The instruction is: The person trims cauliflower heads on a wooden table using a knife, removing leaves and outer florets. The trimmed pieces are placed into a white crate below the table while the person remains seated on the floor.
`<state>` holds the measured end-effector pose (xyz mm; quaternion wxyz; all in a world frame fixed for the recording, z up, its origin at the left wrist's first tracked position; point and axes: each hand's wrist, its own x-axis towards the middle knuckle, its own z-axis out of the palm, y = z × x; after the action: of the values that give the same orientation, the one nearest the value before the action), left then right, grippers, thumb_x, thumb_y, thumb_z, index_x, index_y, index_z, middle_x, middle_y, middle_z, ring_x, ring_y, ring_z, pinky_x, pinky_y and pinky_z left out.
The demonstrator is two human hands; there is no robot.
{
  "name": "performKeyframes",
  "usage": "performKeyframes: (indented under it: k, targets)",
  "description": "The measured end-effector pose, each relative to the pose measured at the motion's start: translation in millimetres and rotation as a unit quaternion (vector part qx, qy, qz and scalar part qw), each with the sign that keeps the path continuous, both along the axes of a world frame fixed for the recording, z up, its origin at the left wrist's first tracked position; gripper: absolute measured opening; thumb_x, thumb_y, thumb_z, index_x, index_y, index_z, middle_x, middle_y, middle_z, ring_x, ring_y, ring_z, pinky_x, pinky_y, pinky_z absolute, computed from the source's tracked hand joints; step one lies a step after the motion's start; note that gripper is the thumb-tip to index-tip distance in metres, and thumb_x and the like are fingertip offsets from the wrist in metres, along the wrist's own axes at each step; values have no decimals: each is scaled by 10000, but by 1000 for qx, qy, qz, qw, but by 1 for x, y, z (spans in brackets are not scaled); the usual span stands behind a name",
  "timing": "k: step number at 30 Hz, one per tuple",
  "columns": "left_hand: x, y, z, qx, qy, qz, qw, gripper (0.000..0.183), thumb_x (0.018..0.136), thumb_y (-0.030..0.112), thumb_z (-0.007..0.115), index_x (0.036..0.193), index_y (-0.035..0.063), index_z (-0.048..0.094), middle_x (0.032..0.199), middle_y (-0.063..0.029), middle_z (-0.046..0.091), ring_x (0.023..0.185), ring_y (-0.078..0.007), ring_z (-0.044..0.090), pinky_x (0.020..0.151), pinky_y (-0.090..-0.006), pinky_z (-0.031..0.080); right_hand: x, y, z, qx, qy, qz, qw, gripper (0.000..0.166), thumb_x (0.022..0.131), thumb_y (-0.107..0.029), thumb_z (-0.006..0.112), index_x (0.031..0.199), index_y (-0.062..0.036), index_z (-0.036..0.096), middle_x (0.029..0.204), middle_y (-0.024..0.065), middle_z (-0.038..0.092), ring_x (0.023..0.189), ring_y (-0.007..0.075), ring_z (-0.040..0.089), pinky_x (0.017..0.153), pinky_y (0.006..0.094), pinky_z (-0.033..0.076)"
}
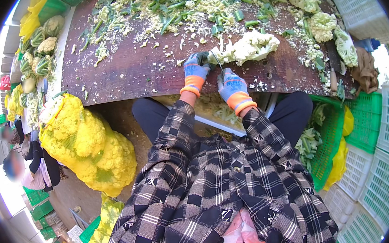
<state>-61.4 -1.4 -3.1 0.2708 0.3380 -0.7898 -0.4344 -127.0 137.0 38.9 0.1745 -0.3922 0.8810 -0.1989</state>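
My left hand [197, 68], in a blue-grey work glove with an orange cuff, grips the near end of a small cauliflower piece [224, 56] at the table's front edge. Its fingertips are partly hidden. My right hand [231, 83], gloved alike, holds a small knife [216, 58] whose thin blade points away from me, across the piece near my left fingers. Just right of the blade, a larger white cauliflower chunk [257, 46] lies on the dark wooden table [114, 78].
Leaf and stem trimmings [174, 14] cover the table's far side. Cut cauliflower heads [323, 25] and a broad-bladed knife [333, 74] lie at right. A full yellow mesh bag [89, 144] stands at left, a green crate [328, 144] at right. Co-workers [39, 169] are far left.
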Motion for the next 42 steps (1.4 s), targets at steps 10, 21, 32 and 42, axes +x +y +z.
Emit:
performKeyframes:
  k: [10, 21, 32, 42]
  targets:
    - [-9, -10, -6, 137, 24, 11, 990, 300, 631, 18, 694, 926, -7, 642, 861, -112, 676, 721, -163, 635, 668, -279, 502, -5, 21, -5, 90, -69, 1, 994, 334, 832, -286, 524, 1002, 0, 502, 887, 246, 632, 874, 397, 613, 770, 455, 480]
    - [-10, 20, 37, -199, -258, -124, 937, 319, 677, 202, 650, 994, 208, 611, 1027, -96, 559, 963, -314, 551, 808, -391, 485, -6, 132, -5, 27, -66, -82, 994, 349, 812, -341, 556, 968, -31, 523, 837, 216, 630, 817, 386, 600, 706, 455, 469]
    - [0, 107, 34, -171, -192, -97, 961, 344, 749, 246, 631, 1076, 161, 570, 984, -97, 593, 822, -306, 618, 680, -397, 498, -1, 145, -21, -77, -163, -162, 970, 266, 817, -293, 575, 949, -62, 565, 814, 221, 627, 798, 391, 597, 692, 453, 465]
    - [-12, 116, 28, 432, -48, -81, 897, 311, 876, 285, 591, 1094, 68, 550, 743, -58, 621, 545, -150, 607, 431, -268, 470, 6, 158, -9, -119, -291, -236, 920, 235, 842, -283, 569, 930, -66, 557, 685, 160, 617, 612, 303, 623, 567, 393, 478]
